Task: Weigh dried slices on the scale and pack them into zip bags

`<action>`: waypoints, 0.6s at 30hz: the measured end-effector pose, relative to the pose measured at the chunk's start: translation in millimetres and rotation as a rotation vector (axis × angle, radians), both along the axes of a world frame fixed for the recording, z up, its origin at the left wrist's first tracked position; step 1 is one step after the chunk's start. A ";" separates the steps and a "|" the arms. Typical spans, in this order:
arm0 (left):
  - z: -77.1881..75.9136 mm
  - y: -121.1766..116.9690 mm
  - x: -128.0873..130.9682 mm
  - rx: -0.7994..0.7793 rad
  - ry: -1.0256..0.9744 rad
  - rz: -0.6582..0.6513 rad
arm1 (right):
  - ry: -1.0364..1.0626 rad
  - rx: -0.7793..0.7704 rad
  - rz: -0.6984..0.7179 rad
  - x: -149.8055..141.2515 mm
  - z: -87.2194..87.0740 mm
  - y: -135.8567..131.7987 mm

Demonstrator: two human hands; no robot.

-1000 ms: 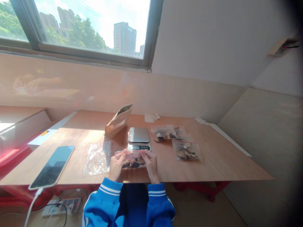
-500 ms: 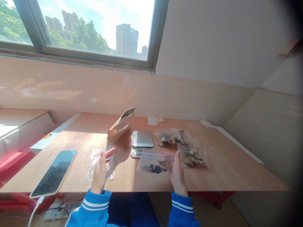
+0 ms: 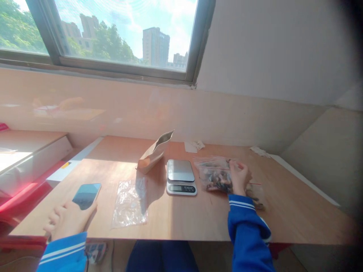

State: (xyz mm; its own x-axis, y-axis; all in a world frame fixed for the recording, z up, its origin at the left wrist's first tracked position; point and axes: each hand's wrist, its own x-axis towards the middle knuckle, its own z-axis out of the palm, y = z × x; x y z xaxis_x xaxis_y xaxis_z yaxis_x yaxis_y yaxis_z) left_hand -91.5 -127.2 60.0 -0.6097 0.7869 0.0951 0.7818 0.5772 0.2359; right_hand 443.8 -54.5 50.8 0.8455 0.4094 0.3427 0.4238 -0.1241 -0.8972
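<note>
My left hand [image 3: 69, 220] lies over the near half of a smartphone [image 3: 86, 195], its thumb along the right edge and its fingers round the left. My right hand [image 3: 239, 176] pinches the top right corner of a clear zip bag [image 3: 217, 179] with dark dried pieces inside, low over other bags. Partly hidden behind my right wrist is another zip bag with brownish dried pieces [image 3: 257, 200]. A kitchen scale [image 3: 181, 172] with a silver plate stands left of the bags, nothing on its plate. Left of it lies a flat clear zip bag [image 3: 129, 204].
Behind the scale, an open brown paper bag [image 3: 154, 153] stands tilted on the wooden table [image 3: 195, 223]. Scraps of white paper [image 3: 194, 146] lie by the wall. Another table [image 3: 34, 141] is at the far left, beneath the window [image 3: 121, 37].
My right hand has carried the bag of dark pieces from in front of the scale to the right, among the other bags. My left hand has moved left from the flat bag onto the smartphone.
</note>
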 end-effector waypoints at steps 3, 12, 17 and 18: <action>-2.2 2.1 -4.3 -0.020 0.042 -0.020 | -0.257 0.127 0.091 -46.5 29.1 7.4; -0.7 -4.0 -6.8 -0.067 0.125 -0.080 | -0.851 0.213 1.118 -205.9 96.7 22.1; 0.3 -19.4 -5.4 -0.103 0.162 -0.090 | -0.944 0.190 1.040 -217.0 96.9 33.7; -0.2 -21.1 -5.5 -0.123 0.172 -0.091 | -0.946 0.186 1.021 -217.2 98.1 34.7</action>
State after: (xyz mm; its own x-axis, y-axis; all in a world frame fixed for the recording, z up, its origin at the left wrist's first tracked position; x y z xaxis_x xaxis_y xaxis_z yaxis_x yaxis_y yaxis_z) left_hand -97.0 -148.3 59.9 -0.5192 0.8497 0.0916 0.8543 0.5191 0.0272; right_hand 226.6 -19.8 148.9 -0.3718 0.5816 0.7235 0.6985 0.6886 -0.1946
